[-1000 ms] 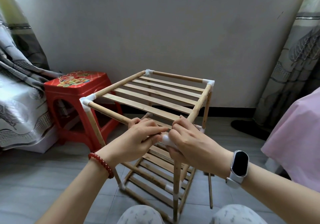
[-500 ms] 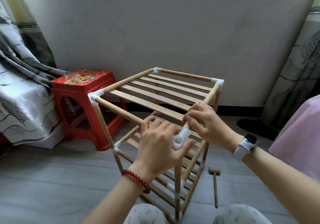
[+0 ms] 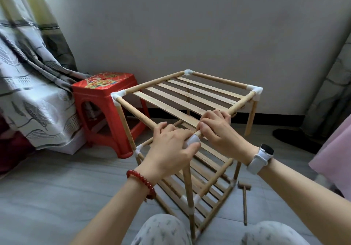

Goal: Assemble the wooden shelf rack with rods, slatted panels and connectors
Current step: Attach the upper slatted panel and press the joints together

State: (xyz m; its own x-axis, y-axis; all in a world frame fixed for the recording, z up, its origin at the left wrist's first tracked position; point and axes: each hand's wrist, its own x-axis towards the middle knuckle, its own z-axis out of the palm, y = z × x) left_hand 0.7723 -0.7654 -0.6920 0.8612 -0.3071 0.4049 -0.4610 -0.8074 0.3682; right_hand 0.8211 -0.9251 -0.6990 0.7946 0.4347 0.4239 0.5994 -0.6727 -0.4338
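The wooden shelf rack (image 3: 190, 100) stands on the floor before me, with a slatted top panel (image 3: 182, 94) framed by rods and white corner connectors (image 3: 255, 90). Lower slatted tiers show beneath. My left hand (image 3: 169, 148) grips the near white corner connector (image 3: 192, 141) on top of the front upright rod (image 3: 189, 193). My right hand (image 3: 218, 130) is curled round the right top rod (image 3: 240, 104) just behind that connector. Part of the connector is hidden under my fingers.
A red plastic stool (image 3: 106, 104) stands left of the rack, beside draped patterned fabric (image 3: 28, 93). A small wooden mallet (image 3: 244, 199) lies on the floor at the right. Pink cloth (image 3: 334, 155) is at the right edge, a wall behind.
My right hand slid from the corner back along the right top rod. My left hand shifted onto the near corner connector. The view widened and rose.
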